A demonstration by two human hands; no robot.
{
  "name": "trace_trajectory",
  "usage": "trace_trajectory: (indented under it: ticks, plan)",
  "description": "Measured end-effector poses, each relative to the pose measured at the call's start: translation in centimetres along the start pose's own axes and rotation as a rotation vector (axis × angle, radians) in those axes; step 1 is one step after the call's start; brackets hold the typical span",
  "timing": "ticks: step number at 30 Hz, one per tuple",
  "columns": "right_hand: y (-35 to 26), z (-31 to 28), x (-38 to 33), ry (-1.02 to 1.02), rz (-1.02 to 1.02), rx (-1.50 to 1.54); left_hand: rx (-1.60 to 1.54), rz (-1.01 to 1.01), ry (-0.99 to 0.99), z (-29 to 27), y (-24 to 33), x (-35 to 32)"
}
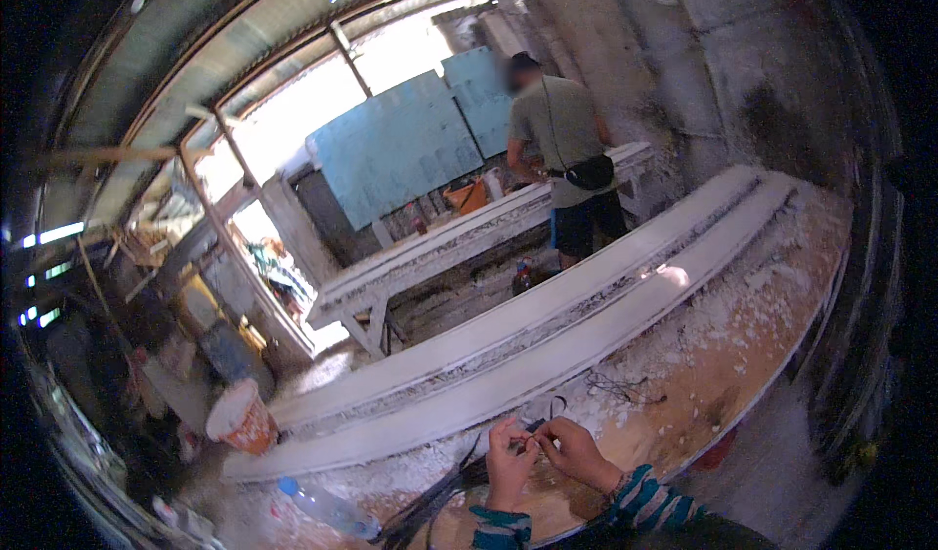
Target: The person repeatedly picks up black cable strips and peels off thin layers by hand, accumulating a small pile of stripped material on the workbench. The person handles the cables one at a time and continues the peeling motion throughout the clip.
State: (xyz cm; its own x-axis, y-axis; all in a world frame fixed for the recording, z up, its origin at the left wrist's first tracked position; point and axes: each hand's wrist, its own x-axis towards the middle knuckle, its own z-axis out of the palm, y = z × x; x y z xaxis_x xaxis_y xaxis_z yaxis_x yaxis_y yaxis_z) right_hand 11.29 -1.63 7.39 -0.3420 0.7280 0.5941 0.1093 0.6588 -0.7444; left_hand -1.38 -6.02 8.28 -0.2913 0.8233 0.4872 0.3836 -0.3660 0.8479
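Observation:
Close together over the near edge of the work surface, my left hand (508, 460) and my right hand (575, 449) meet at the fingertips. Both are closed in a pinch around a thin dark strip (558, 405), whose curled end shows just beyond the fingers. Its exact kind is too small to tell. Beside my left wrist lies a bundle of long black strips (440, 496), running toward the lower edge. A clear plastic bottle with a blue cap (330, 507) rests on its side to the left of the bundle.
Long white plaster-like mouldings (547, 340) stretch across the table ahead. White crumbs and thin dark strands (625, 389) litter the wooden top (747, 364). An orange, white-smeared bucket (244, 418) stands at left. A co-worker (562, 140) stands at a farther bench (440, 252).

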Motion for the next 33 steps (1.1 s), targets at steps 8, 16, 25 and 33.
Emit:
trace_trajectory:
  ticks: [8,16,25,33]
  plan:
    - [4.8,1.0,3.7,-0.207,0.232,0.226,0.076,0.04,0.095,2.1,-4.6,2.2]
    - [8.4,1.7,5.0,-0.537,0.457,0.545,-0.028,-0.133,0.063,1.0,-6.7,1.9]
    - [10.2,0.6,5.4,-0.382,0.732,0.99,0.056,-0.135,0.027,3.5,-7.0,4.0]
    - [10.6,1.7,4.6,-0.387,0.827,1.167,-0.103,-0.357,0.097,3.7,-9.3,3.5]
